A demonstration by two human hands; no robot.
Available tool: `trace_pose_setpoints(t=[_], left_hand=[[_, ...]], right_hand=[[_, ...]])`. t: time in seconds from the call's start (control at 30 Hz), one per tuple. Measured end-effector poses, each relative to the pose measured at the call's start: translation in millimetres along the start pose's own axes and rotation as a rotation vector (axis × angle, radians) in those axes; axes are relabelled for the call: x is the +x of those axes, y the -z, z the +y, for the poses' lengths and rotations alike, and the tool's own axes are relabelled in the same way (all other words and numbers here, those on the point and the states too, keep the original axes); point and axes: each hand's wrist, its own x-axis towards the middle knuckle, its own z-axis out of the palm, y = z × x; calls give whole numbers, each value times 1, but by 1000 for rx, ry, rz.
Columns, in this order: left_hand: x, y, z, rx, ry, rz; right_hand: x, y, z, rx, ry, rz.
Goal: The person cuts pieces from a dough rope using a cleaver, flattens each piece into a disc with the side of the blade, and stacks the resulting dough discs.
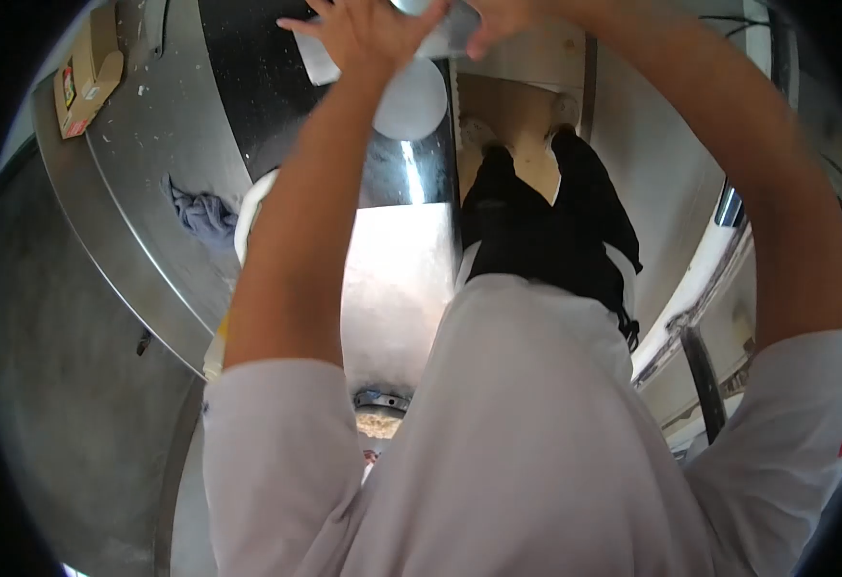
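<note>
A: How far along?

B: Midway through handling, by best judgement. Left hand [368,29] splayed wide, with nothing seen clasped. Right hand [502,17] blurred and partly cut off at top edge of view; can't tell how far open or whether gripping.

A: And between them?

B: Pale piece [437,43], blurred, close to both hands. Can't tell whether held or merely touched.

A: Anything set down?

B: White disc [411,101], lying flat on bench [382,173], just below the hands in view. Looks placed.

A: And left to do?

B: Handling of pale piece, seemingly unfinished; can't judge beyond that. Cloth [204,213] and box [89,82] well apart, off to left, untouched.
</note>
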Motion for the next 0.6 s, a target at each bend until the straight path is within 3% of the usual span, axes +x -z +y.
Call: trace_pose_setpoints(t=[0.1, 0.2, 0.27, 0.4, 0.47, 0.5, 0.53, 0.6], left_hand=[[26, 12, -13, 28, -163, -89], [-27, 3, -38, 0, -363, -147], [-31, 0, -38, -24, -430, -165], [14, 1, -43, -63, -505, 20], [38, -1, -42, -51, -561, 30], [41, -3, -43, -92, -583, 28], [34, 1, -40, -100, -580, 39], [11, 6, -31, -41, -608, -152]], right_hand=[[0, 6, -37, -87, -252, 82], [-12, -41, -84, 233, -398, 99], [-14, -63, -94, 200, -475, 162], [3, -43, -62, 176, -464, 228], [15, -44, -55, -43, -449, 472], [16, -40, -58, 25, -584, 342], [10, -42, -66, 12, -586, 336], [-7, -55, -79, 164, -596, 181]])
